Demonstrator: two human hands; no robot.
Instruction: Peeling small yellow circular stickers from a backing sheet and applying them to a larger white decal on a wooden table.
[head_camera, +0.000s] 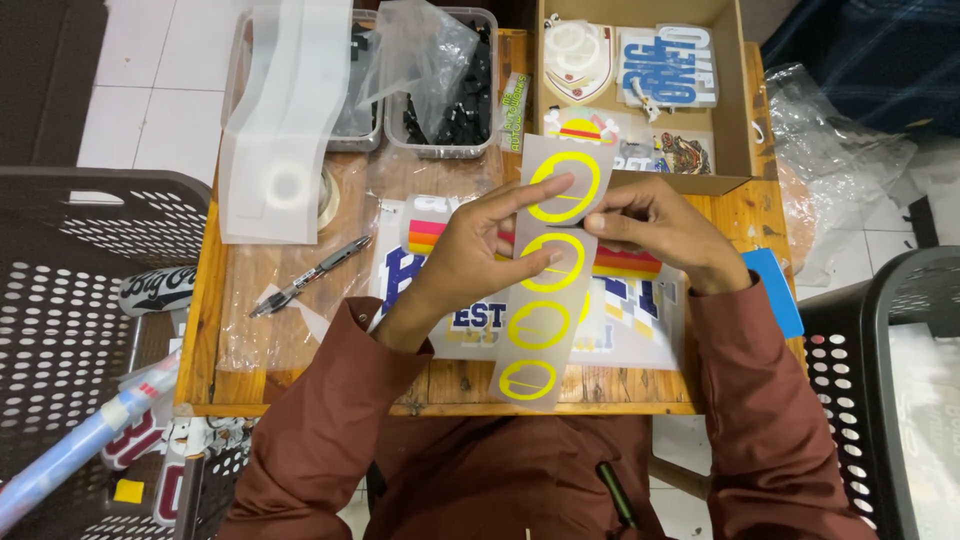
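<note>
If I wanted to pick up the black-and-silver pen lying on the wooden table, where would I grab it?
Grip the black-and-silver pen around the middle of its barrel, coming from above with fingers across its width. It lies flat and slanted on clear plastic on the wooden table, with open space on both long sides.

Long translucent strip (545, 270) with four yellow ring stickers, held lengthwise above wooden table, slightly tilted.

Both hands, left (470, 250) and right (655, 235), pinching a translucent strip (545, 290) of yellow ring stickers above a wooden table (300, 360).
</note>
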